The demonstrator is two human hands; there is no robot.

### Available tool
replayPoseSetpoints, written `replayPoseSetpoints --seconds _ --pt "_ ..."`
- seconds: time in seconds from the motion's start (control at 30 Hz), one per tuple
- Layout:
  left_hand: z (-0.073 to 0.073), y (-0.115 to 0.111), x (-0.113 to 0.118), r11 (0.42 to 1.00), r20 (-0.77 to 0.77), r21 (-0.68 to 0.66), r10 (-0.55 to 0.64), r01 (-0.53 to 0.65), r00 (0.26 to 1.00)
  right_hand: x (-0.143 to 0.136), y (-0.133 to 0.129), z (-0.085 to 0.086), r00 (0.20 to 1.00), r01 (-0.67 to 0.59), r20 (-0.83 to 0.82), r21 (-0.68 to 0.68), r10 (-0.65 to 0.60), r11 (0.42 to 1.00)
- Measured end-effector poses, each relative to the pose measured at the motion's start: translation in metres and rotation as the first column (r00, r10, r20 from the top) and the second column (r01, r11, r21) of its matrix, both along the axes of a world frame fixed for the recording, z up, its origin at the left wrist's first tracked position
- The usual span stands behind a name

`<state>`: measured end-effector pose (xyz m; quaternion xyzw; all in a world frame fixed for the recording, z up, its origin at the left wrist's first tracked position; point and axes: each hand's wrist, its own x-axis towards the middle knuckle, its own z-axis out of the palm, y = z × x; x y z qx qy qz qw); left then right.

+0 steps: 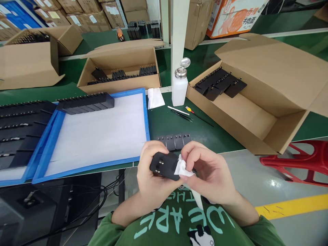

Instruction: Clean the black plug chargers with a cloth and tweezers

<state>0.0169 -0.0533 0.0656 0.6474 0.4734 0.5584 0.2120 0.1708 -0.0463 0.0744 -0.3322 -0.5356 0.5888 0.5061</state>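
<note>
My left hand (pixel 151 171) is closed around a black power adapter (pixel 164 165) whose metal prongs face up. In my right hand (pixel 207 167) a crumpled white wipe (pixel 182 167) is pinched and pressed against the adapter's right end; a strip of it hangs down. Just beyond my hands, a row of grey-black plastic pieces (pixel 175 140) lies on the green table, partly covered by my fingers. A blue-rimmed tray (pixel 146 116) to the left has a row of black adapters (pixel 87 103) along its far edge.
A white pump bottle (pixel 179 89) stands behind tweezers (pixel 182 116), a cable with a yellow plug (pixel 189 109) and a folded white cloth (pixel 155 98). Open cardboard boxes (pixel 256 133) with black parts sit right and behind. A red stool (pixel 297 162) is at right.
</note>
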Motion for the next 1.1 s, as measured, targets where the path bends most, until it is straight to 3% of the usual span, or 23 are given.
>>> replayPoseSetpoints --seconds 0.33,0.5,0.63,0.73,0.83,0.93,1.1 --pt "0.0 0.0 0.0 0.999 -0.009 -0.009 -0.049 0.049 0.999 0.0 0.003 0.005 0.996 -0.073 -0.052 -0.097 0.068 0.993" --pt "0.003 -0.001 0.002 1.0 0.018 -0.014 -0.011 0.011 1.0 -0.005 0.003 0.0 0.982 0.09 -0.145 -0.21 -0.122 0.973" --pt "0.01 0.0 0.0 0.999 0.023 0.04 0.013 -0.014 1.0 -0.004 -0.001 0.0 0.963 0.066 -0.236 -0.266 -0.132 0.962" --pt "0.012 0.001 -0.002 0.998 0.019 0.048 0.038 -0.039 0.999 -0.003 -0.004 0.002 0.968 0.108 -0.196 -0.252 -0.16 0.962" --pt "0.012 0.0 -0.002 0.996 0.019 0.064 0.061 -0.062 0.998 -0.003 -0.007 0.002 0.986 0.134 -0.077 -0.141 -0.146 0.981" --pt "0.01 -0.002 -0.003 0.994 0.028 0.079 0.08 -0.082 0.996 -0.004 -0.008 0.002 0.988 0.145 0.037 0.107 -0.15 0.984" --pt "0.007 -0.005 -0.006 0.989 0.039 0.112 0.096 -0.1 0.995 -0.004 -0.01 0.007 0.937 0.163 0.186 0.515 -0.296 0.842"
